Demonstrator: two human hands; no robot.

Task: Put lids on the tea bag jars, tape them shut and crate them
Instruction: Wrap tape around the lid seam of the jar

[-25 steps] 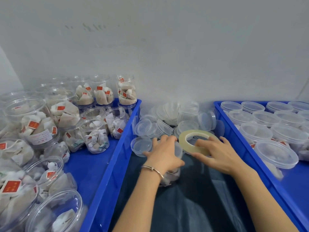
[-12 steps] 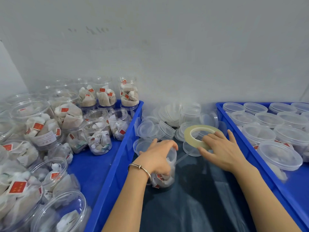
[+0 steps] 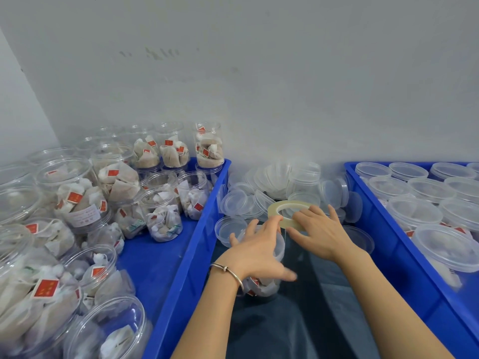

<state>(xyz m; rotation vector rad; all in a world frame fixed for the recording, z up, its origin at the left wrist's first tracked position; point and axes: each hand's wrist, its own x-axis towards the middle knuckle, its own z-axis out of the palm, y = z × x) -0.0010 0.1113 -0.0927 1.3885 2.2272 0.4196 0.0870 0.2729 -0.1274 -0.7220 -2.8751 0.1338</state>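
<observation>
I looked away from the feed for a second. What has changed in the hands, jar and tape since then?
The left hand drew the jar nearer and spread over its lid. The right hand kept hold of the tape roll, a strip now running to the jar. Both crates are unchanged.
</observation>
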